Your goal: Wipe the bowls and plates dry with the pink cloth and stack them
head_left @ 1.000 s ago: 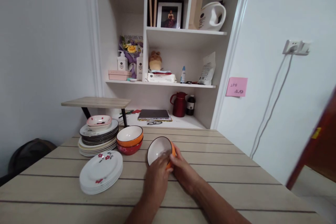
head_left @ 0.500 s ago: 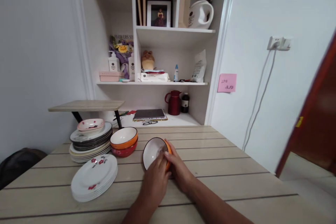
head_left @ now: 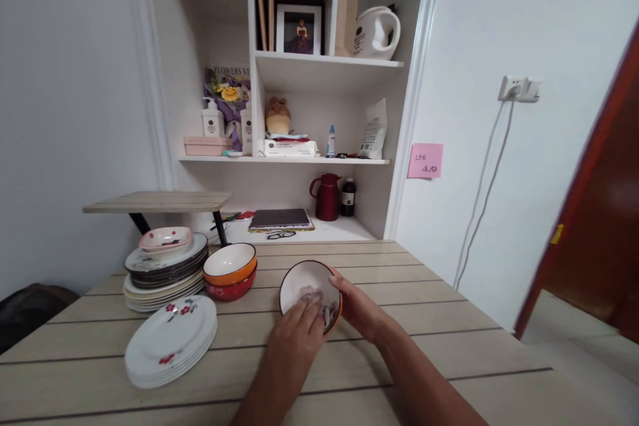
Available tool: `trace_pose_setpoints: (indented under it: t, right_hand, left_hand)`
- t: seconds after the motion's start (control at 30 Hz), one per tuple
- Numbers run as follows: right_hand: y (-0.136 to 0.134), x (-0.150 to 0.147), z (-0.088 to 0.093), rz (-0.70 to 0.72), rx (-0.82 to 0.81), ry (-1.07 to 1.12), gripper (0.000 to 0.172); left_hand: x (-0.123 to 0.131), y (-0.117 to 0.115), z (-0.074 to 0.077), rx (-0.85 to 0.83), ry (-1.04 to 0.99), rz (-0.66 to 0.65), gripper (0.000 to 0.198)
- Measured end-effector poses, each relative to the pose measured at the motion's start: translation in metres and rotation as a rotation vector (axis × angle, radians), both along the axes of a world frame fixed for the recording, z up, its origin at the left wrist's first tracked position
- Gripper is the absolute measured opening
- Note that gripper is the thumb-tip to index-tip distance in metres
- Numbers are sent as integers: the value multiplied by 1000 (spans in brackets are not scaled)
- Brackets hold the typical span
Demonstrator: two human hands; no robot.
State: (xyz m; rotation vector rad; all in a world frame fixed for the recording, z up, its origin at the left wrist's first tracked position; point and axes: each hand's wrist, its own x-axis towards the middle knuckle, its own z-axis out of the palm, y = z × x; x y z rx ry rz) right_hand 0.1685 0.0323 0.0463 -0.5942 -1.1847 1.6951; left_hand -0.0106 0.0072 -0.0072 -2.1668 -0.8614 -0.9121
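An orange bowl (head_left: 299, 279) with a white inside is tipped toward me on the wooden table (head_left: 439, 326). My right hand (head_left: 358, 306) grips its right rim and outer wall. Reaching into the bowl, my left hand (head_left: 298, 331) has its fingers closed on a small pale wad (head_left: 310, 295) that looks like cloth or tissue, pressed against the inner wall. To the left are two stacked bowls (head_left: 230, 266), the upper orange and the lower red, and a pile of white plates with red flowers (head_left: 172, 339).
A taller stack of mixed plates (head_left: 164, 269) topped by a small pink dish (head_left: 166, 238) stands at the back left under a low wooden riser (head_left: 157, 201). Behind the table are white shelves (head_left: 324, 61) holding a red jug (head_left: 327, 197), bottles and a tablet. A brown door edge (head_left: 589, 173) is on the right.
The camera has swung slightly right, shifting everything left. The bowl has tipped more face-up toward me, and my left hand has slid further inside it with the wad. My right hand stays on the rim.
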Motion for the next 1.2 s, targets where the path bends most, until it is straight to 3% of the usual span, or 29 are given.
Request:
trace_pose_setpoints:
  t: [0.27,0.43,0.53,0.63,0.8,0.93,1.03,1.2]
  right_hand:
    - [-19,-49,-17,-12,-44,170,83]
    - [-27,-63,-13,-230,-125,252,80]
    - [-19,-56,-8,-323,-142,193,71]
    - [-11,-36,2,-301,-87,76,64]
    - [-10,8,24,-152,32,-109,52]
    - [-16,25,34,-24,97,-230,47]
    - [-16,23,30,-9,83,-226,49]
    - [-11,8,13,-101,-19,-41,69]
  left_hand:
    - [-4,-3,0,-76,-170,158,37]
    - [5,2,3,-51,-150,100,36]
    - [10,7,0,-42,-94,66,37]
    - [10,11,-2,-32,0,24,38]
    - [9,10,2,28,81,-75,29]
    - [10,5,5,115,88,-87,20]
    - [10,2,3,154,36,-54,20]
    - [6,-2,4,127,25,50,27]
